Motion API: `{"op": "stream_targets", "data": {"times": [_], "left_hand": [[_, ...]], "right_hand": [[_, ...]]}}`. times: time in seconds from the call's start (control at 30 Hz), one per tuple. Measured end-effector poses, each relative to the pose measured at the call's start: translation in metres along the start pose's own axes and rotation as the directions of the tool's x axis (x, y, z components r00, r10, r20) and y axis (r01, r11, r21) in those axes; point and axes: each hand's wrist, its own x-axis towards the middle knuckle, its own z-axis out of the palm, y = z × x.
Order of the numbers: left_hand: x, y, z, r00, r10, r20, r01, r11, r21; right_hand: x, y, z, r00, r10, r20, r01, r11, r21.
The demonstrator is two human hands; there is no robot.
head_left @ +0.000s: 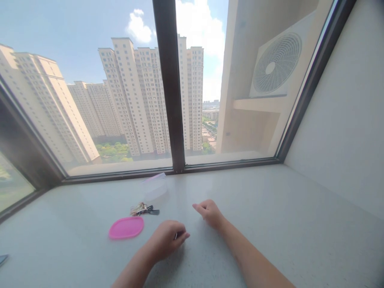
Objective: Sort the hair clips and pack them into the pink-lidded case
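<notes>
My left hand (171, 239) is low over the white sill, its fingers curled closed. A small pale glint shows between thumb and fingers, too little to name. A bit farther off and to the right, my right hand (209, 212) is also closed, thumb against the curled fingers; whatever may be inside is hidden. The two hands are apart. To the left of my left hand lies a flat pink oval lid or tray (126, 228). Just behind it is a small pile of keys or clips (144, 209), some dark, some metallic. A translucent plastic container or bag (156, 188) is near the window.
The white speckled sill (285, 224) spreads under everything. A dark window frame (177, 160) borders it at the back, and a white wall (345, 132) rises on the right. At the far left edge, the tip of a grey-blue object (3, 259) shows.
</notes>
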Motion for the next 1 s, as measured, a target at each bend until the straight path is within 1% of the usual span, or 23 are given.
{"op": "stream_targets", "data": {"times": [0.13,0.2,0.33,0.5,0.6,0.73,0.83,0.9,1.0], "left_hand": [[0.000,0.000,0.000,1.000,0.012,0.003,-0.012,1.000,-0.001],[0.000,0.000,0.000,1.000,0.016,-0.003,-0.016,1.000,-0.011],[0.000,0.002,-0.001,1.000,0.010,-0.011,-0.011,0.999,-0.031],[0.001,0.001,-0.001,0.999,0.009,-0.034,-0.010,0.999,-0.043],[0.001,0.001,-0.002,0.998,0.013,-0.054,-0.016,0.999,-0.044],[0.000,0.001,-0.002,0.998,0.012,-0.068,-0.015,0.999,-0.044],[-0.001,0.002,-0.004,0.997,0.008,-0.081,-0.012,0.999,-0.053],[-0.001,0.002,-0.006,0.996,0.006,-0.086,-0.011,0.998,-0.056],[-0.002,0.003,-0.008,0.995,0.007,-0.095,-0.013,0.998,-0.062]], "right_hand": [[-0.003,0.003,-0.011,0.992,0.098,0.086,-0.109,0.985,0.134],[-0.004,0.005,-0.014,0.989,0.105,0.103,-0.123,0.973,0.194],[-0.007,0.005,-0.019,0.985,0.100,0.140,-0.135,0.956,0.262],[-0.012,0.001,-0.030,0.967,0.113,0.228,-0.196,0.903,0.381],[-0.012,0.000,-0.032,0.964,0.118,0.239,-0.209,0.890,0.406],[-0.009,0.002,-0.029,0.964,0.115,0.239,-0.203,0.901,0.384],[-0.007,0.005,-0.028,0.961,0.099,0.256,-0.201,0.890,0.408],[-0.006,0.008,-0.030,0.956,0.067,0.286,-0.201,0.859,0.471],[-0.005,0.012,-0.035,0.956,0.007,0.294,-0.200,0.748,0.632]]}}
